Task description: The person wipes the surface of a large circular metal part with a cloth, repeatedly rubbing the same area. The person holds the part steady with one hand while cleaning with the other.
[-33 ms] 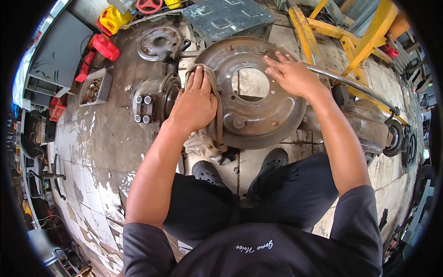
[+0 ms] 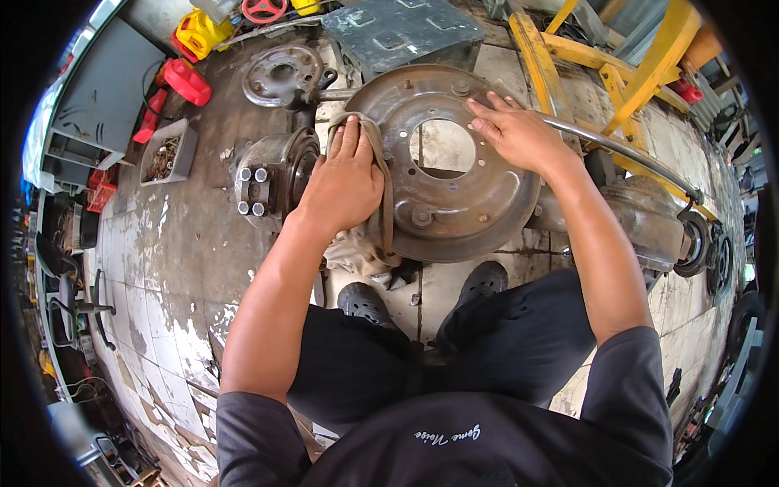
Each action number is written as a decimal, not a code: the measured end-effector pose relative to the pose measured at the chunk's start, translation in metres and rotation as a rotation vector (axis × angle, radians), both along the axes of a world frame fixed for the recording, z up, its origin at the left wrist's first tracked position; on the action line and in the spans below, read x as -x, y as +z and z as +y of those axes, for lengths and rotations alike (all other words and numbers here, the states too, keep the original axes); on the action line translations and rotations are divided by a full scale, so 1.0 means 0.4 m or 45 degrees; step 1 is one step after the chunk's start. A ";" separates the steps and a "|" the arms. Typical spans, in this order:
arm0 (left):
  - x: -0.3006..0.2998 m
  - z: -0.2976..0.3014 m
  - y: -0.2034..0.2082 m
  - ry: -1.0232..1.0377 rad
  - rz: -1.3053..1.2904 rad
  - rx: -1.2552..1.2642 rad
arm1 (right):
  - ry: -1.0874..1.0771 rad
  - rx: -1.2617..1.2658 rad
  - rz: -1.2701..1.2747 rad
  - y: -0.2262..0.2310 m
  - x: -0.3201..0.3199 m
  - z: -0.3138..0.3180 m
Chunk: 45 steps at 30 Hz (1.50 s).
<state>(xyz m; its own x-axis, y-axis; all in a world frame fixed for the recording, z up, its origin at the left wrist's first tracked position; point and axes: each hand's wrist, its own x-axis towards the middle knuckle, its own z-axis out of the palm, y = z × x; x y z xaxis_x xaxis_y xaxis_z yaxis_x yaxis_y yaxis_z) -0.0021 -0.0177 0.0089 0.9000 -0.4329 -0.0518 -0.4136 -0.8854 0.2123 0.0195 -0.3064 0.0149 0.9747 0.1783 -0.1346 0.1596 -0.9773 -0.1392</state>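
A large round brown metal backing plate with a big central hole and smaller bolt holes stands in front of me. Draped over its left side is a dirty tan rag. My left hand lies on that rag, fingers stretched out flat, pressing it against the plate. Bare fingers of my right hand rest spread on the plate's upper right face, with nothing held. Left of the plate is a metal hub end with several shiny bolt heads, close to my left wrist. The rag hides part of the plate's left rim.
Behind the plate sits a dark metal box. A smaller round plate lies at the far left, near a grey tray of small metal parts. Yellow frame and axle housing stand to the right. My shoes are below.
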 end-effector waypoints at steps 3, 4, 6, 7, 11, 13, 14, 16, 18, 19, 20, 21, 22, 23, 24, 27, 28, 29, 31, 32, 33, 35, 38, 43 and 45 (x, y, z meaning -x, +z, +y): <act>0.001 -0.012 0.009 0.019 0.019 -0.027 | -0.026 0.011 -0.004 0.002 0.005 0.012; 0.004 -0.013 0.012 0.028 0.035 -0.032 | -0.025 -0.014 -0.007 0.001 0.003 0.019; 0.004 -0.005 0.019 0.037 0.058 -0.051 | -0.014 -0.057 -0.003 -0.001 0.001 0.015; 0.002 -0.004 0.014 0.021 0.044 -0.039 | 0.002 -0.071 0.009 -0.004 0.002 -0.003; -0.016 -0.008 0.007 0.012 -0.001 -0.028 | -0.046 -0.042 -0.032 0.009 -0.007 0.010; -0.013 -0.011 0.005 0.017 0.011 -0.024 | -0.032 -0.040 -0.030 0.002 -0.009 0.014; -0.015 -0.004 0.004 0.019 0.015 -0.018 | -0.026 -0.045 -0.035 0.001 -0.012 0.018; -0.016 0.001 0.006 0.015 0.020 -0.013 | -0.003 -0.009 0.009 0.004 -0.008 -0.001; -0.012 -0.009 0.005 0.014 0.027 -0.004 | 0.004 0.015 0.013 0.005 -0.012 -0.003; -0.014 -0.012 0.006 0.016 0.001 -0.038 | -0.007 0.015 -0.007 0.001 -0.017 0.010; -0.013 -0.014 0.011 0.025 0.015 -0.044 | -0.026 0.018 -0.027 0.000 -0.017 0.015; -0.012 -0.016 0.017 0.032 0.030 -0.050 | -0.025 0.012 -0.020 0.000 -0.014 0.014; -0.010 -0.017 0.021 0.040 0.044 -0.056 | -0.024 0.006 -0.014 0.000 -0.009 0.012; -0.012 -0.009 0.016 0.027 0.025 -0.045 | -0.016 -0.009 -0.012 0.000 -0.010 0.017; -0.014 -0.001 0.003 0.014 0.006 -0.033 | -0.008 -0.005 -0.001 0.002 -0.008 0.016; -0.018 -0.007 0.001 -0.002 -0.019 -0.048 | -0.002 0.004 0.002 0.004 -0.005 0.000; -0.017 -0.014 0.003 -0.003 -0.021 -0.061 | -0.007 -0.005 -0.023 -0.002 -0.017 0.008; -0.016 -0.012 0.005 0.020 -0.014 -0.052 | -0.012 -0.019 -0.047 -0.007 -0.020 0.013; -0.018 -0.001 -0.017 0.013 -0.049 -0.005 | -0.009 -0.032 -0.043 -0.007 -0.010 0.009; -0.020 0.002 -0.015 0.014 -0.068 0.016 | -0.003 -0.041 -0.042 -0.008 -0.011 0.011; -0.021 0.002 -0.012 0.010 -0.046 -0.006 | -0.005 -0.032 -0.022 -0.006 -0.008 0.012; -0.015 -0.006 0.000 -0.001 0.000 -0.042 | -0.013 -0.007 0.022 0.004 0.001 0.003; -0.014 -0.014 0.013 0.018 0.000 -0.056 | -0.033 -0.047 -0.020 -0.012 -0.019 0.012; -0.028 0.002 -0.021 0.000 -0.073 0.017 | -0.004 -0.038 -0.004 0.001 -0.011 0.007; -0.020 -0.004 -0.020 0.000 -0.081 0.027 | -0.015 -0.014 -0.019 -0.002 -0.002 0.011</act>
<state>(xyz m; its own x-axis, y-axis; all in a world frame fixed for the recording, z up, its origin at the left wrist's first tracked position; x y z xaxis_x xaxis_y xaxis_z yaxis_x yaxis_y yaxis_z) 0.0058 -0.0192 0.0008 0.9012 -0.4332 0.0148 -0.4268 -0.8809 0.2044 0.0204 -0.3019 0.0143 0.9787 0.1679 -0.1178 0.1499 -0.9777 -0.1473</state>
